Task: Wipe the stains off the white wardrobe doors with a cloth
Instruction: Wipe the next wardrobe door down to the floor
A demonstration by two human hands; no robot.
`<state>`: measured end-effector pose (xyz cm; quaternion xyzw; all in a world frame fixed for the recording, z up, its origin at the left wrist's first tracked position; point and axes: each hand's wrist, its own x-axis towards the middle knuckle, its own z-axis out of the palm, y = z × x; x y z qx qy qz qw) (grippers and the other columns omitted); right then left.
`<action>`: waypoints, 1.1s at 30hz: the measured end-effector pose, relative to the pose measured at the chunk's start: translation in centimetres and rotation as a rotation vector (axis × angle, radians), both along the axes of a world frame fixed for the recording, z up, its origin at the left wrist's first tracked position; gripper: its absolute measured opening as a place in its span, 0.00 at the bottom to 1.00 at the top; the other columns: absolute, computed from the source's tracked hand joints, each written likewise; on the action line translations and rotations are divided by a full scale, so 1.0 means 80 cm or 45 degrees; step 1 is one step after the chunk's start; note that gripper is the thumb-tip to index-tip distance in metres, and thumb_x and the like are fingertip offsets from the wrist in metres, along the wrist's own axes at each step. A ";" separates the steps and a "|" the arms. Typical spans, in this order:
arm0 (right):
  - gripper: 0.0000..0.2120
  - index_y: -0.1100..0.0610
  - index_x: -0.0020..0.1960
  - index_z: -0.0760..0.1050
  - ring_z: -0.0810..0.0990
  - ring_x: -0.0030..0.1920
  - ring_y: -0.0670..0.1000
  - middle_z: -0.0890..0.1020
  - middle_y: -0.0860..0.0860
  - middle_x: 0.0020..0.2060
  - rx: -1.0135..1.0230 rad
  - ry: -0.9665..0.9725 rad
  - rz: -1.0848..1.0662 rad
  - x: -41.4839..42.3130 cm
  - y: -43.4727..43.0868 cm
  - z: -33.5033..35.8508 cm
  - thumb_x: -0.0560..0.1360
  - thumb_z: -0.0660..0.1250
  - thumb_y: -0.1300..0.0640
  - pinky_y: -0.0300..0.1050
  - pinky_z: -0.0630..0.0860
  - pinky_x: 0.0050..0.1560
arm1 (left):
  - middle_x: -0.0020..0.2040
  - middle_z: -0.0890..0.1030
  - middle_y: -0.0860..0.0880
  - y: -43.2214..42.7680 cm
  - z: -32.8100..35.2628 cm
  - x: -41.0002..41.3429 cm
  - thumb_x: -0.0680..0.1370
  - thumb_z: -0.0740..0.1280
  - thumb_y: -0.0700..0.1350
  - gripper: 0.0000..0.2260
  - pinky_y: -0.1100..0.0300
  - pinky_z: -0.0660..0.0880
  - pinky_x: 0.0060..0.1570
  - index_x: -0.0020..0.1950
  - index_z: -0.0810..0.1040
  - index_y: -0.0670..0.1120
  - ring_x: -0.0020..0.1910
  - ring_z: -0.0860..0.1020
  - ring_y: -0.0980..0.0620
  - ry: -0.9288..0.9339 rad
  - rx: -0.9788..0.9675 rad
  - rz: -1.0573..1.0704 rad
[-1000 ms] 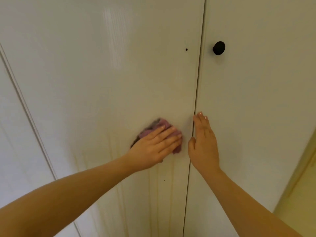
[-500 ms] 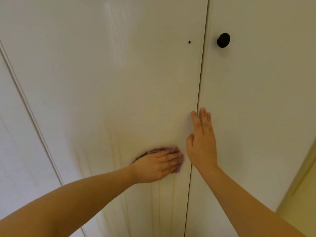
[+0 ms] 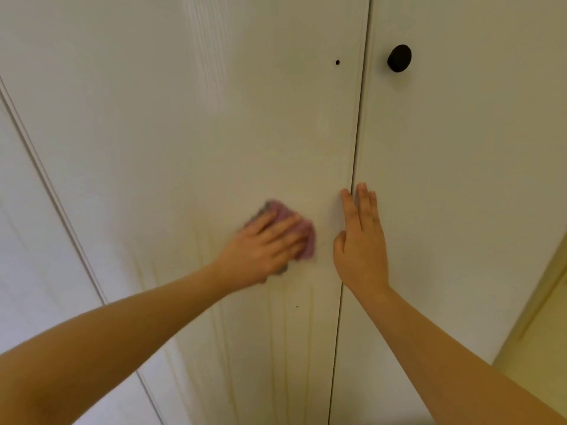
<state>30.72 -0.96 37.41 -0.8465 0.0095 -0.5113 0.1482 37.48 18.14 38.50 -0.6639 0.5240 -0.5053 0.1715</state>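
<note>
Head: left hand (image 3: 260, 250) presses cloth (image 3: 307, 242) on wardrobe door (image 3: 214, 118); right hand (image 3: 362, 243) flat

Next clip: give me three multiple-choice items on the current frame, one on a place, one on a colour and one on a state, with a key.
1. Where is the black knob?
A. Left door
B. The right door
C. The side wall

2. What colour is the cloth?
A. Pink-purple
B. Green
C. White

3. How is the right hand?
A. Gripping the knob
B. Clenched in a fist
C. Flat, fingers straight

Key: B, the knob sits right of the seam. A, pink-purple shows beyond the fingers of the left hand. C, the palm lies flat over the seam and holds nothing.
</note>
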 end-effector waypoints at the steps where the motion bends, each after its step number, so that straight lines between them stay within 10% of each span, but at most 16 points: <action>1: 0.30 0.62 0.72 0.60 0.55 0.72 0.58 0.60 0.61 0.72 0.020 0.011 -0.012 0.001 0.003 0.000 0.71 0.47 0.61 0.56 0.58 0.69 | 0.64 0.76 0.42 -0.006 0.014 0.000 0.75 0.58 0.41 0.18 0.43 0.55 0.69 0.64 0.71 0.41 0.67 0.66 0.41 0.003 -0.132 0.041; 7: 0.30 0.60 0.74 0.56 0.48 0.72 0.52 0.52 0.53 0.73 0.067 0.069 0.041 -0.003 0.005 0.001 0.71 0.50 0.65 0.53 0.56 0.71 | 0.67 0.74 0.45 0.015 -0.064 -0.018 0.74 0.57 0.43 0.21 0.47 0.45 0.75 0.66 0.76 0.43 0.69 0.64 0.44 0.094 0.168 0.149; 13: 0.31 0.63 0.73 0.57 0.50 0.72 0.55 0.56 0.61 0.73 0.113 0.085 0.033 -0.005 0.012 -0.001 0.70 0.52 0.68 0.57 0.56 0.71 | 0.67 0.74 0.40 0.022 0.005 -0.011 0.73 0.57 0.35 0.22 0.43 0.55 0.70 0.67 0.69 0.40 0.69 0.64 0.39 0.073 -0.255 0.140; 27: 0.33 0.55 0.75 0.54 0.47 0.74 0.61 0.49 0.53 0.74 0.203 0.187 -0.034 -0.007 0.059 -0.006 0.71 0.56 0.66 0.55 0.48 0.71 | 0.70 0.70 0.43 0.056 -0.059 -0.006 0.82 0.52 0.40 0.15 0.46 0.53 0.72 0.69 0.65 0.42 0.71 0.62 0.41 0.087 -0.132 0.075; 33: 0.34 0.54 0.75 0.54 0.47 0.74 0.60 0.47 0.51 0.73 0.140 0.161 -0.052 -0.003 0.054 -0.015 0.71 0.56 0.66 0.56 0.47 0.71 | 0.78 0.52 0.44 0.171 -0.052 0.009 0.84 0.48 0.40 0.21 0.46 0.50 0.74 0.77 0.54 0.41 0.76 0.49 0.43 0.047 -0.071 0.164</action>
